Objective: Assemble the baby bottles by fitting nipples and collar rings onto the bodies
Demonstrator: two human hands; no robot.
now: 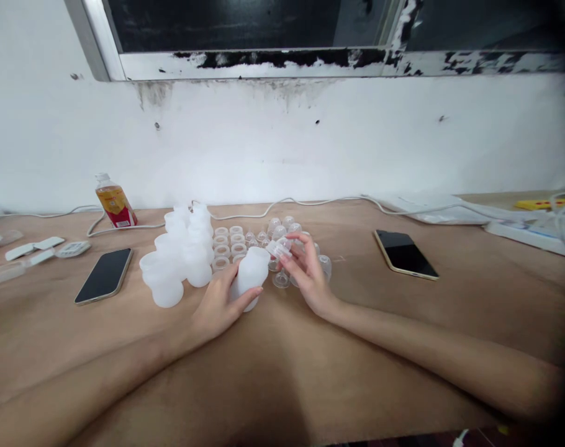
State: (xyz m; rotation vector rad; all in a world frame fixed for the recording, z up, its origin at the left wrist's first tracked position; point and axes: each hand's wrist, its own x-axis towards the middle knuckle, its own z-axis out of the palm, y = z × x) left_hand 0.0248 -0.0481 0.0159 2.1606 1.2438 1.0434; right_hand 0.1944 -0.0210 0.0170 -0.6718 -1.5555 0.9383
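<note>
My left hand [220, 306] is wrapped round a white plastic bottle [251, 271], tilted with its mouth towards the right. My right hand [305, 267] pinches a small clear cap [279, 249] right at the bottle's mouth. Behind the hands stand several more white bottles [180, 257], rows of white rings [228, 241] and a group of clear caps [282, 226] on the brown table [282, 372].
A dark phone [104, 275] lies left of the bottles and another phone [405, 253] to the right. A small drink bottle [113, 202] stands by the white wall. White cables [310, 202] run along the back. White packs [40, 248] lie at far left.
</note>
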